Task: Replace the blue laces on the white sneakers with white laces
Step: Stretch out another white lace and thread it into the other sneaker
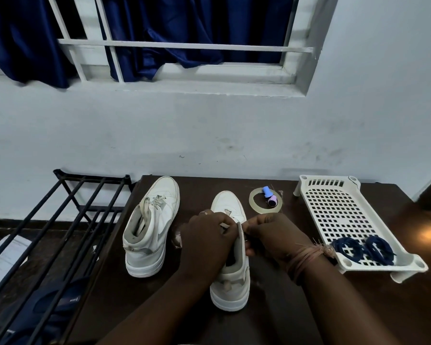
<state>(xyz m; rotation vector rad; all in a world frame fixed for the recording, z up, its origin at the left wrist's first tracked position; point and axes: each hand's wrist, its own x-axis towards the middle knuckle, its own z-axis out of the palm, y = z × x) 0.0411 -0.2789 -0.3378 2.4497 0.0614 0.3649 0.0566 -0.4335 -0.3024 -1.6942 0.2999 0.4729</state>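
On the left of the dark wooden table point(271, 319) I see the first white leather sneaker point(151, 227), already wearing its white lace. Next, my left hand point(205, 241) curls over the second white sneaker point(230, 245), fingers pinching the flat white lace point(240, 230) at the eyelets. My right hand point(271, 235) meets it from the other side, fingertips pinched on the same lace. I judge it best to keep the lace flat and pull both sides even. Far right, the coiled blue laces point(363, 249) lie in the white perforated plastic tray point(334, 210).
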